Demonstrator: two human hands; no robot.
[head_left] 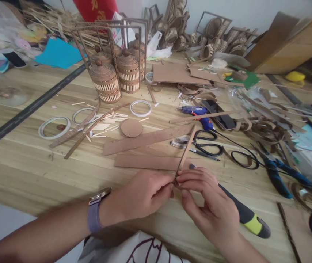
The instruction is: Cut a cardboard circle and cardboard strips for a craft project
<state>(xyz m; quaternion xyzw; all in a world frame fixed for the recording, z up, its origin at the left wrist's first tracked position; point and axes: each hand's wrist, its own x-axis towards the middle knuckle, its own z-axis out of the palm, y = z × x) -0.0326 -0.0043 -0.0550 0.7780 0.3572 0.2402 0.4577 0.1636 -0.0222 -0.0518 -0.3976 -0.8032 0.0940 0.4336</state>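
Note:
A narrow cardboard strip [186, 149] stands up from between my two hands, its far end pointing away over the table. My left hand [145, 193] pinches the near end between thumb and forefinger. The fingers of my right hand [209, 201] close on the same end from the other side. Beyond them lie two wider cardboard strips, one flat [145, 162] and one slanted [147, 139], with a cardboard disc [131, 128] behind. A black and lime-green handled tool [247, 212] lies partly under my right hand.
Scissors [209, 142], a blue glue gun [196, 111], a phone [218, 114] and blue pliers [278, 175] lie to the right. Tape rings [54, 128] and small sticks [103, 126] are at left. Several lidded cardboard baskets [105, 82] stand behind; a cardboard box [290, 47] is far right.

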